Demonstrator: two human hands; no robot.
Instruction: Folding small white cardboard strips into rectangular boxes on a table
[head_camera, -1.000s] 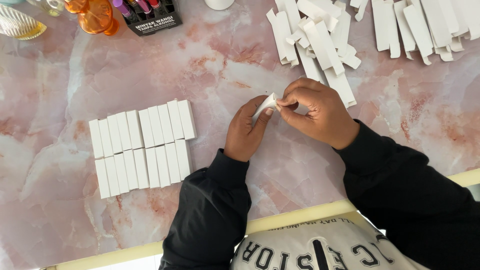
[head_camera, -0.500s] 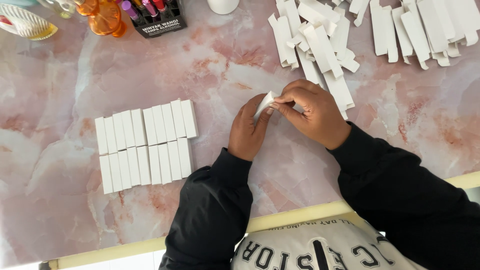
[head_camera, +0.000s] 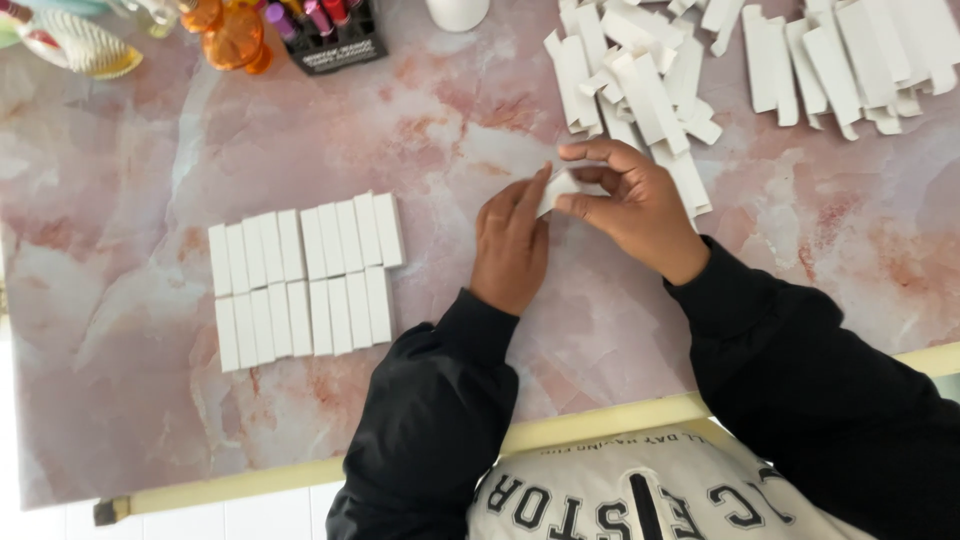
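Both of my hands meet over the pink marbled tabletop (head_camera: 150, 420). My left hand (head_camera: 510, 245) and my right hand (head_camera: 630, 205) pinch one small white cardboard box (head_camera: 556, 190) between their fingertips, held just above the surface. To the left lie two neat rows of folded white boxes (head_camera: 300, 280), side by side and flat. Beyond my right hand sits a loose pile of flat white box blanks (head_camera: 640, 90), with more blanks (head_camera: 850, 55) spread at the far right.
At the far edge stand a black rack of small coloured bottles (head_camera: 325, 35), orange bottles (head_camera: 230, 35), a striped shell-like object (head_camera: 80, 45) and a white cup (head_camera: 458, 12). The table's pale yellow front edge (head_camera: 300, 475) runs near my body.
My hands have stayed together on the small white box, with the fingers shifting slightly around it. The view has drifted a little.
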